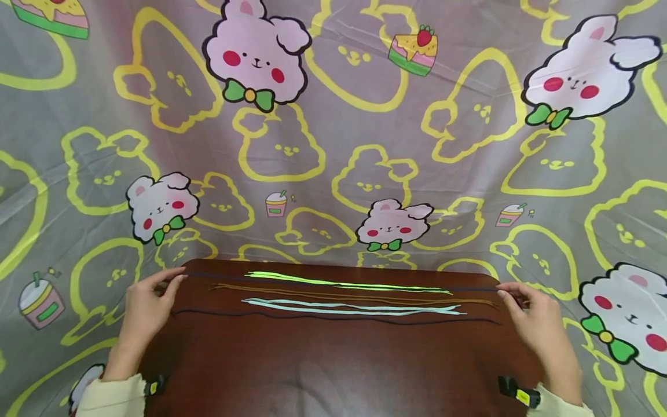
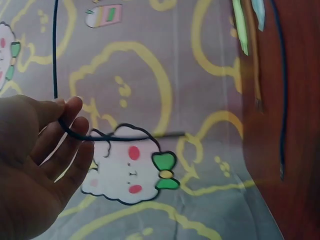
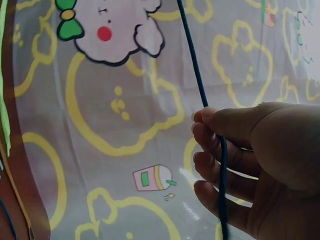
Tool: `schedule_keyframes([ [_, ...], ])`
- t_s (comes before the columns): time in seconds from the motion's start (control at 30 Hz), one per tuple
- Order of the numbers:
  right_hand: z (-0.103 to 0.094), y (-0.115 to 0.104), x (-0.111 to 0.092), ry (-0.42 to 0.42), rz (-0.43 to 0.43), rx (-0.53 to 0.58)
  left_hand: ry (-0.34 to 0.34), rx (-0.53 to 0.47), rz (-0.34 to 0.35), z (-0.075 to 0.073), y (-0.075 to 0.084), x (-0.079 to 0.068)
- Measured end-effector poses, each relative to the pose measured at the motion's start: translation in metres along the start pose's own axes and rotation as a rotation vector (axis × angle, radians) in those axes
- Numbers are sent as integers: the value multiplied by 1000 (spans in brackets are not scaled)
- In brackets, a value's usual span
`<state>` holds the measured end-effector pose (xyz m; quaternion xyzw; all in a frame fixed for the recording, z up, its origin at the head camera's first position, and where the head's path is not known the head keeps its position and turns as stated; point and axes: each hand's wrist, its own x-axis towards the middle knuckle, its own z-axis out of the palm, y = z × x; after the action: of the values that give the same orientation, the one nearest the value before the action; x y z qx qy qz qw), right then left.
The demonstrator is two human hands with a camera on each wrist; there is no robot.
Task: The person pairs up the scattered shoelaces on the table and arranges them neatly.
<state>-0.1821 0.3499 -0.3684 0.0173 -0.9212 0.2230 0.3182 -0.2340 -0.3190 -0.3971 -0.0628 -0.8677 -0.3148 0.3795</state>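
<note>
A thin dark blue cord point(image 1: 474, 289) is stretched between the two hands across the far part of the table. My left hand point(image 1: 148, 304) pinches it near one end between thumb and fingertips; in the left wrist view, its loose end bends away past the fingers. My right hand point(image 1: 537, 324) pinches the other end, whose tail hangs down across the fingers in the right wrist view. Nearer than the held cord lie brown laces point(image 1: 354, 296), light blue laces point(image 1: 323, 311) and another dark blue cord point(image 1: 208, 313). Yellow-green laces point(image 1: 281, 278) lie along the held cord, partly overlapping it.
The dark brown table point(image 1: 323, 359) has rounded far corners. A grey curtain point(image 1: 333, 127) printed with rabbits and yellow outlines hangs behind the table and down both sides. Both hands are at the table's side edges. Black straps circle both wrists.
</note>
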Motion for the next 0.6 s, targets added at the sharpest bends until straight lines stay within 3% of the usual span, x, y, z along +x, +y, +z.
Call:
schedule_keyframes([
  [0.17, 2, 13, -1, -36, -12, 11, -38, 63, -48, -4, -13, -4],
  [0.6, 4, 38, -6, -131, -1, -6, -141, 112, -41, -8, -56, -5],
])
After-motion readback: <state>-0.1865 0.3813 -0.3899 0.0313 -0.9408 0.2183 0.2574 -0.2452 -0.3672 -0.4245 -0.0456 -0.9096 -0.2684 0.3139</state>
